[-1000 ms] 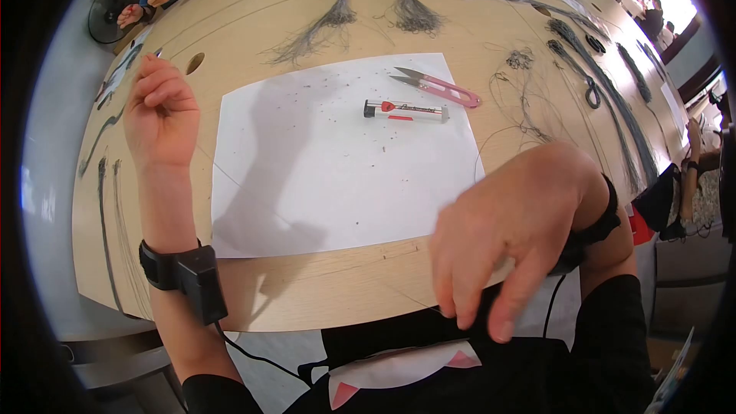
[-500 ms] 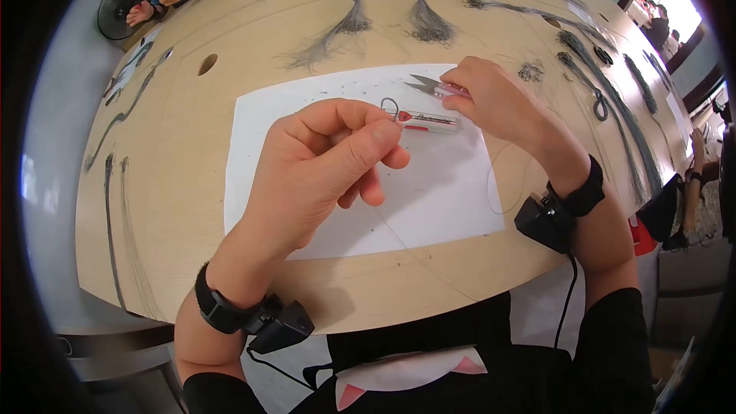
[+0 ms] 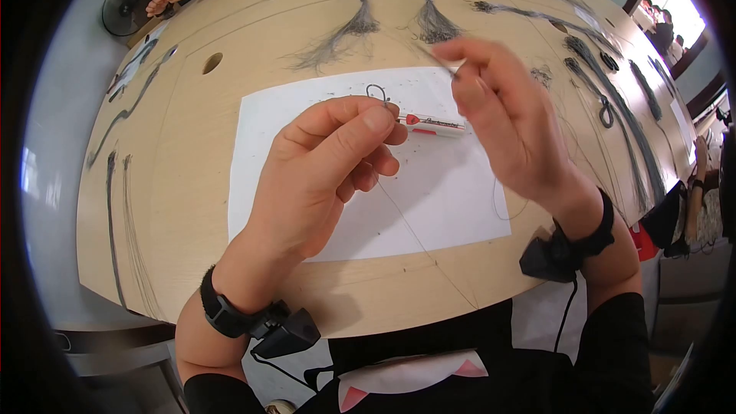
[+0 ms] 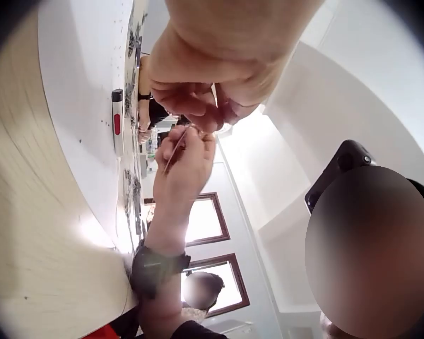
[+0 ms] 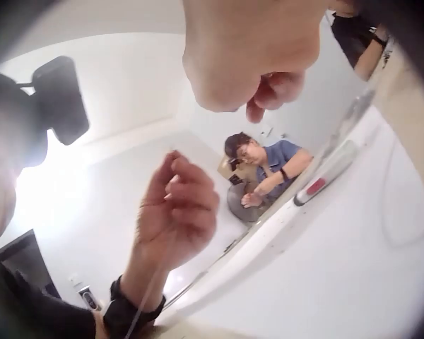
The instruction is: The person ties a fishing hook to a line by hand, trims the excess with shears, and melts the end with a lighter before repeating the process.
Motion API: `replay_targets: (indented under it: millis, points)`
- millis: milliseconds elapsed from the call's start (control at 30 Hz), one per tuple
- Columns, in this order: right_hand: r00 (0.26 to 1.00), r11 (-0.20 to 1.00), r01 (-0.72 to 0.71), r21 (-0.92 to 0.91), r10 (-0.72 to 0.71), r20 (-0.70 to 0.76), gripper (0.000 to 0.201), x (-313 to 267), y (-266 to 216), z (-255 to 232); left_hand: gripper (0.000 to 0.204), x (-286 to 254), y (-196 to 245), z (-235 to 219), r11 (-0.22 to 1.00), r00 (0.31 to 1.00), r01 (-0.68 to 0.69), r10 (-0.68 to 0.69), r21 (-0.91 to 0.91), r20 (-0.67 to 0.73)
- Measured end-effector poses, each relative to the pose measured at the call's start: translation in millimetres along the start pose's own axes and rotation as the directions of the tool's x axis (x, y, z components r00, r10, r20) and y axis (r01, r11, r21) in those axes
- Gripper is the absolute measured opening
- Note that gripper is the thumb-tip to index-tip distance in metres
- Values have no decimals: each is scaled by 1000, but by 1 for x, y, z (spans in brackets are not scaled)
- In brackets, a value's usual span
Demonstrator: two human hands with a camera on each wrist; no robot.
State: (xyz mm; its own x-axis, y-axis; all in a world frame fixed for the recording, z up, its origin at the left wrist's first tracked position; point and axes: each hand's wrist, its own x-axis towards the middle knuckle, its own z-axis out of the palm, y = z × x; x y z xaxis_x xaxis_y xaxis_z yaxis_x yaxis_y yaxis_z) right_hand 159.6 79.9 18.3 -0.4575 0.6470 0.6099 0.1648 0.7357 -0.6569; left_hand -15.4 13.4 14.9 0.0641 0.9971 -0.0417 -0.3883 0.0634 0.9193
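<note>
My left hand (image 3: 326,165) pinches a small dark loop of cord (image 3: 375,85) between thumb and forefinger, above the white paper. From beneath this hand a thin thread (image 3: 406,222) trails toward the table's near edge. My right hand (image 3: 510,119), slightly blurred, is raised to the right of the loop and grips pink-handled thread snips (image 3: 438,61). The blades point up and left, apart from the loop; the fingers hide most of the handle. In the left wrist view, the snips (image 4: 175,152) show as a thin pink line across the right hand.
A white marker-like tube (image 3: 437,125) lies on the paper (image 3: 284,215) among dark specks. Two looped grey bundles of strands (image 3: 359,19) lie beyond it. Longer grey hanks (image 3: 613,100) lie at right, thin cords (image 3: 115,238) at left. Another person (image 5: 279,159) sits across the table.
The left hand has come from the left side to the middle, pinching the loop. The right hand has taken the snips off the paper and lifted them.
</note>
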Motion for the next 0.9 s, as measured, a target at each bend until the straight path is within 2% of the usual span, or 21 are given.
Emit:
replay_targets:
  millis: [33, 67, 100, 167, 400, 533, 733, 900]
  points:
    - [996, 996, 87, 3, -87, -12, 21, -1, -4, 2, 13, 0, -1, 0, 999, 1000, 6, -6, -44, 5]
    - [977, 971, 204, -121, -210, -37, 25, -1, -1, 4, 13, 0, -1, 0, 999, 1000, 6, -5, -44, 5]
    - [977, 971, 205, -121, -211, -38, 25, -2, -2, 4, 14, 1, -2, 0, 998, 1000, 13, -12, -66, 19]
    - [980, 970, 198, -139, -193, 52, 25, -4, -4, 4, 14, 0, -3, 1, 996, 999, 22, -20, -88, 32]
    - [983, 980, 182, -79, -178, 50, 25, -9, -2, 12, 16, -2, -5, 5, 986, 997, 72, -68, -150, 32]
    - [983, 976, 177, -127, -168, 79, 26, -9, -4, 9, 16, -2, -6, 6, 970, 993, 115, -108, -214, 43]
    - [978, 971, 192, -139, -179, 106, 26, -10, -7, 9, 15, -5, -10, 6, 990, 995, 93, -88, -108, 43]
    - [983, 984, 171, -39, -168, 76, 26, -12, -5, 13, 11, -7, -12, 10, 984, 996, 87, -87, -157, 6]
